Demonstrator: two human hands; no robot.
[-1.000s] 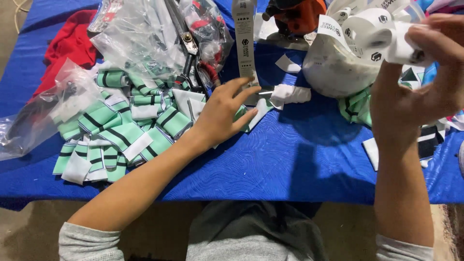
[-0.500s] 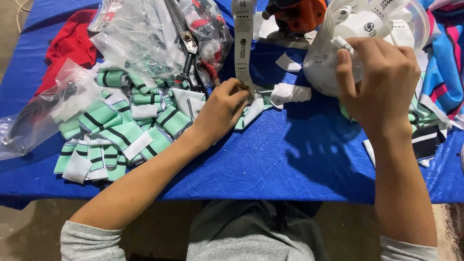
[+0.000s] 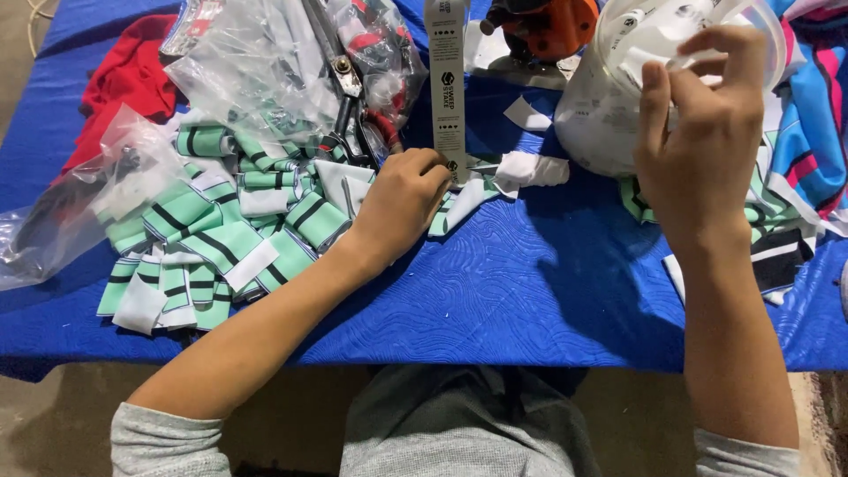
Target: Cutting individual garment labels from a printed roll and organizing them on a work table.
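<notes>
Looking down from my head camera, my left hand (image 3: pixel 402 201) rests knuckles-up on the blue table cover (image 3: pixel 495 291), fingers curled onto a mint-green striped fabric piece (image 3: pixel 459 201) at the foot of the tall grey card (image 3: pixel 446 79), with the heap of striped collar pieces (image 3: pixel 212 238) just to its left and the scissors (image 3: pixel 344 97) lying among clear plastic bags (image 3: pixel 256 62) beyond. My right hand (image 3: pixel 702 132) is raised in front of the clear plastic tub (image 3: pixel 609 97), thumb and fingertips pinching a small white label (image 3: pixel 649 64) at its rim, while a bright blue and pink garment (image 3: pixel 817 115) lies at the far right.
</notes>
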